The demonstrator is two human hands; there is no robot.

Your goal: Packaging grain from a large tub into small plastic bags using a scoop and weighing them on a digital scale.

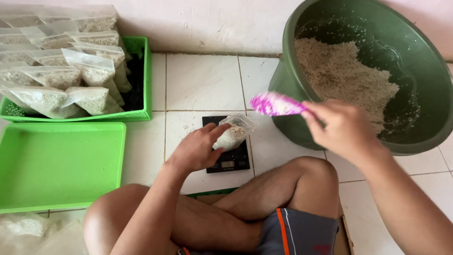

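Sitting cross-legged on the white tiled floor [203,82], I keep my left hand [196,150] on a small clear plastic bag [232,131], with the fingers curled and the thumb and forefinger pinching the bag near its mouth. The bag is partly filled with pale grain and stands tilted on a black digital scale [228,152] just in front of my knees. My right hand [342,128] is closed around the handle of a pink scoop [275,104]; the scoop looks blurred and hangs just above and to the right of the bag's opening, not touching it. Whether there is grain in the scoop I cannot tell.

Just beyond my right hand a large green basin [302,56] leans against the wall, with a heap of the same pale grain [344,75] lying in it. To my left an empty bright green tray [61,165] lies flat on the floor. Behind it a green basket [140,80] holds a stack of filled clear bags [56,61] piled on one another. More plastic lies at the lower left edge, too blurred to make out.
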